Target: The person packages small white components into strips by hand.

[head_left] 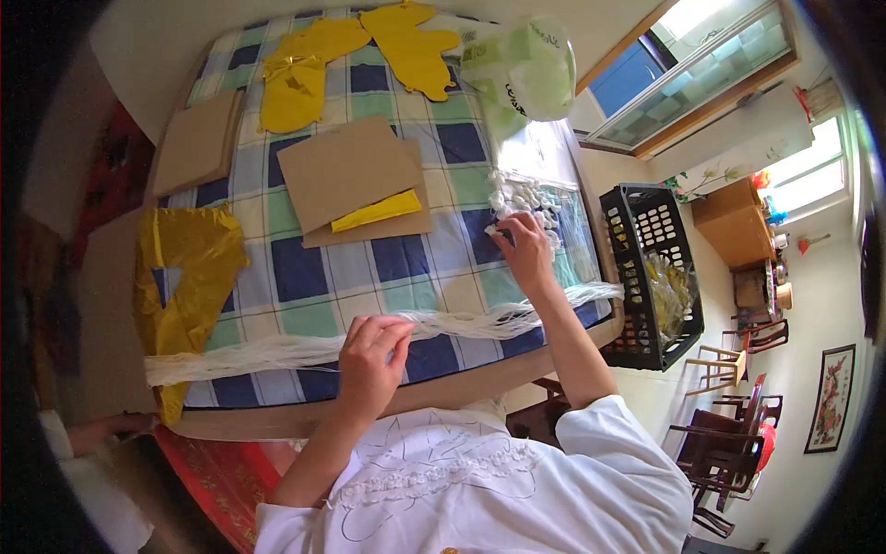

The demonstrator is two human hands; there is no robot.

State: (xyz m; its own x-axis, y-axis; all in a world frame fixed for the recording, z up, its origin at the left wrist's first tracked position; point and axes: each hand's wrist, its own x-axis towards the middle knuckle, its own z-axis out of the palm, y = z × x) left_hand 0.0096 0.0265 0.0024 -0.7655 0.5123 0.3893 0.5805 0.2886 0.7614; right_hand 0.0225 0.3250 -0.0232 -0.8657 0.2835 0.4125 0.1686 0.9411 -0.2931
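A long bundle of thin white strings [277,355] runs along the near edge of the checked cloth. My left hand [371,362] is over this bundle, its fingers pressed together in a pinch; whatever lies between the fingertips is hidden. Farther off to the right, my right hand [526,251] reaches to a heap of small white pieces [517,194], thumb and index finger closed on one small white piece [492,230]. Its exact kind is too small to tell. Clear plastic [576,235] lies beside the heap.
Cardboard sheets [337,166], gold foil pieces [397,46] and a green-white plastic bag [531,69] lie on the checked cloth [434,268]. A black crate [651,277] stands beyond the right edge. Another person's hand [120,427] is at the lower left.
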